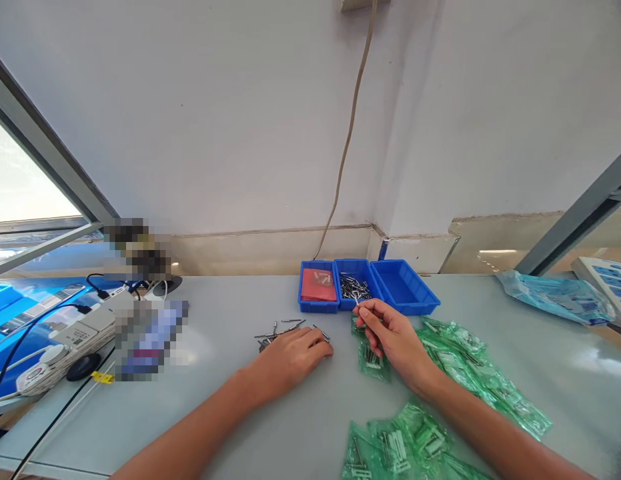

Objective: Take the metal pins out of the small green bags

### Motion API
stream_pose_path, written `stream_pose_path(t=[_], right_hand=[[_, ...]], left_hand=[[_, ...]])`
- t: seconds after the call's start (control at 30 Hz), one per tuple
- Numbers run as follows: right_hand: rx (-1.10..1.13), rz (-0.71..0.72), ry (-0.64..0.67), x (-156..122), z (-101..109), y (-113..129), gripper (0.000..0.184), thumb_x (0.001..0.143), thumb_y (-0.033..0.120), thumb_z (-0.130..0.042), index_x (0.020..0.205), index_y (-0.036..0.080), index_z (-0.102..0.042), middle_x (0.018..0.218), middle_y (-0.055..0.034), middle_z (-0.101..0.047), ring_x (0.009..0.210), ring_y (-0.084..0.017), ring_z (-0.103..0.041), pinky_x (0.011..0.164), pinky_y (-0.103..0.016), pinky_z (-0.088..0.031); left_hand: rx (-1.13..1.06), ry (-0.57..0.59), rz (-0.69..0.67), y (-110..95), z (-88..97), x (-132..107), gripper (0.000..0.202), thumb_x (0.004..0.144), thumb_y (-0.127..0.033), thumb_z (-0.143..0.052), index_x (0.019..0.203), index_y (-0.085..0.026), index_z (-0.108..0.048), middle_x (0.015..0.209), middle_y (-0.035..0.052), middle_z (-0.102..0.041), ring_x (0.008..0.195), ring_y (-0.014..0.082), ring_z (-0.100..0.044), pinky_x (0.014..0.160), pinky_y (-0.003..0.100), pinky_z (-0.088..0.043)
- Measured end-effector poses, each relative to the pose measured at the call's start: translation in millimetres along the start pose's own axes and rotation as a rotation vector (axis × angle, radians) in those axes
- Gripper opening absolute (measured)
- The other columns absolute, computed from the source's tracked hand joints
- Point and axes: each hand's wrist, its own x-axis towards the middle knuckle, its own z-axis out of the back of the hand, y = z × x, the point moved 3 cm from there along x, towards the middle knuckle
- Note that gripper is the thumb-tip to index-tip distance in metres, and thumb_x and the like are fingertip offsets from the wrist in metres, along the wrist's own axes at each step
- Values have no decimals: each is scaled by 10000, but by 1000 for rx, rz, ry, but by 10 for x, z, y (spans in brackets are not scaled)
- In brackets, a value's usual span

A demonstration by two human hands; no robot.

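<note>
My left hand [293,357] rests palm down on the grey table [230,413], its fingers curled over a loose scatter of small metal pins [280,328]. My right hand [393,337] is raised just in front of the blue bins, thumb and fingers pinched on one thin metal pin [357,301]. Under that hand lies a small green plastic bag [373,357] with pins inside.
Three blue bins sit at the back: one with a red packet [318,285], one with metal pins [354,287], one bare [405,287]. Green bags lie in piles at the right [483,377] and front [405,447]. A power strip [65,340] and cables lie left.
</note>
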Motion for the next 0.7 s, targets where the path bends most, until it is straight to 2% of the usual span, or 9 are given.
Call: stream_pose_path(t=[0.4,0.53,0.7], right_hand=[[-27,-3,-6,-3,13,-17,462,869,657,-699,1011,218,-676,837,-15,-638,520,-93,-443,410,-215,-395],[-31,-1,1,-5,13,-18,462,868,663,-697,1013,224,-673,838,-4,-640,515,-87,-446,410,-214,-394],[-37,10,-2,4,19,-24,457,870,658,-700,999,221,-667,844,-7,-635,521,-87,-454,413,-212,-403]], left_hand=[[-97,-18,7,-11,61,17,153,1070,-207,-476,1127,-208,-617,1033,70,-659,930,194,-647,848,313,-532],[-105,-39,69,47,111,-9,153,1026,-287,-579,1156,-212,-611,1087,79,-661,966,215,-659,822,321,-536],[-43,-43,141,130,133,-34,211,972,-382,-677,1042,-194,-613,999,72,-667,910,239,-643,791,349,-520]])
